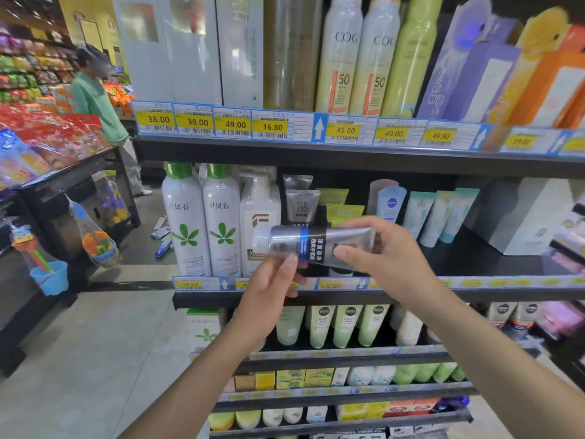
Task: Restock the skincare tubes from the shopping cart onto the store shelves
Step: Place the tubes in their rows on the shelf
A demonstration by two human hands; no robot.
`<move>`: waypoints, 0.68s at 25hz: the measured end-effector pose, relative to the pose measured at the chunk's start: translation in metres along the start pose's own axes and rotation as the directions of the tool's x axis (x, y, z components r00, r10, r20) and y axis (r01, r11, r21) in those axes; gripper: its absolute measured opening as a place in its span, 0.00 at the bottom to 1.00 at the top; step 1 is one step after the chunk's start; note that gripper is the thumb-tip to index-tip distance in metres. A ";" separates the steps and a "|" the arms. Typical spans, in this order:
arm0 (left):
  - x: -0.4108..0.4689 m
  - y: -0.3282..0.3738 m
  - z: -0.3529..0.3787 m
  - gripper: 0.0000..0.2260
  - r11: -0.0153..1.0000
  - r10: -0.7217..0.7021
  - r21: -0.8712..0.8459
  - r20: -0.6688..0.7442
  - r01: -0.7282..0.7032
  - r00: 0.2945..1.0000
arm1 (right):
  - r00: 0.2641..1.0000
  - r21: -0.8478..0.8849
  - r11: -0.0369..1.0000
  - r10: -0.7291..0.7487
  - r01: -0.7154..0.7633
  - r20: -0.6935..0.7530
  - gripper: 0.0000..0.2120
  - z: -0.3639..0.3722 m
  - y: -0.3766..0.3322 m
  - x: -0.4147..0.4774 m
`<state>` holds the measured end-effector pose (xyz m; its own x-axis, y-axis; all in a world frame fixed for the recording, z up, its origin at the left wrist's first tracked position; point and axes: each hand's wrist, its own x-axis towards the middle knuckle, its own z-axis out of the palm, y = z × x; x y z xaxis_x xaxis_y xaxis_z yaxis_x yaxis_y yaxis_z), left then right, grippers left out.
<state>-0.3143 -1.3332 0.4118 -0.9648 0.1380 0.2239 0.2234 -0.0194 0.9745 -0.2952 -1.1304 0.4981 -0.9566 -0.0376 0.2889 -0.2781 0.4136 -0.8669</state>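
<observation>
Before the shelf (pixel 316 297), both hands (left hand (pixel 272 280), right hand (pixel 383 248)) grip a glossy tube (pixel 311 243).

The skincare tube (pixel 316 243) is glossy plastic, silvery, with a frosted cap (pixel 262 237). The shelf edge (pixel 348 156) looks like matt black metal. The price tags (pixel 196 122) are paper behind shiny plastic strips. The floor (pixel 95 337) is smooth.
</observation>
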 end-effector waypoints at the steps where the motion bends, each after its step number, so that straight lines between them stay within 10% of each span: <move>1: -0.003 -0.005 -0.007 0.21 0.983 0.060 0.175 0.008 -0.060 0.998 | 0.999 -0.008 0.999 -0.049 0.049 0.000 0.13 -0.005 -0.007 0.003; 4: -0.006 -0.032 -0.035 0.19 0.539 0.353 0.805 0.051 -0.248 0.934 | 0.982 -0.092 0.977 -0.190 0.190 0.009 0.13 -0.017 -0.025 0.014; 8: -0.010 -0.064 -0.056 0.25 0.101 0.331 0.982 0.115 -0.156 0.937 | 0.943 -0.320 0.889 -0.327 0.328 0.058 0.11 -0.019 -0.040 0.035; 17: -0.011 -0.079 -0.059 0.28 -0.009 0.342 0.989 0.140 -0.145 0.929 | 0.911 -0.637 0.657 -0.231 0.404 0.341 0.12 0.020 -0.016 0.100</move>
<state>-0.3298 -1.3918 0.3334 -0.8006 0.2597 0.5400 0.2755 0.9598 -0.0532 -0.3885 -1.1589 0.5325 -0.8372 -0.4398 0.3250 -0.5141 0.8356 -0.1937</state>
